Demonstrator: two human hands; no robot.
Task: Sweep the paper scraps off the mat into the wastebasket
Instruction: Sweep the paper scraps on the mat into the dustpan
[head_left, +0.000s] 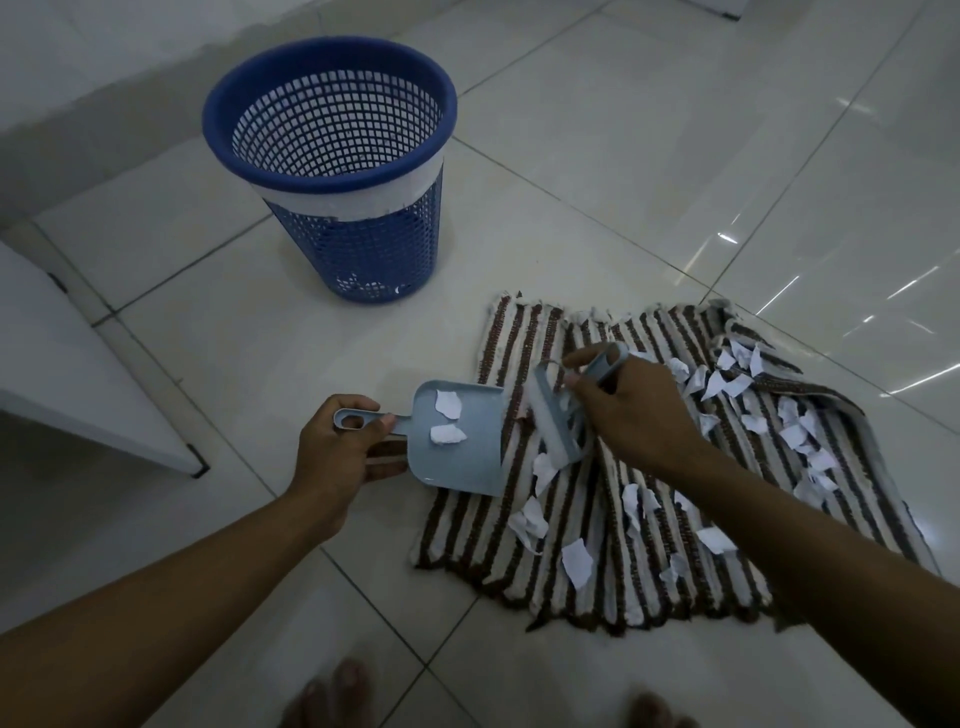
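A brown-and-white striped mat (597, 525) lies on the tiled floor, strewn with several white paper scraps (576, 562), most along its right side. My left hand (337, 447) grips the handle of a pale blue dustpan (467, 467), whose mouth rests at the mat's left edge; two scraps (448, 420) lie in the pan. My right hand (631, 410) holds a small pale blue brush (558, 415), its bristles down on the mat just right of the dustpan. A blue mesh wastebasket (332, 156) stands upright on the floor beyond the dustpan.
A white furniture edge (93, 405) juts in from the left with a dark corner cap. A wall base runs along the top left. My bare toes (343, 686) show at the bottom. The mat's far right corner (727, 317) is folded up.
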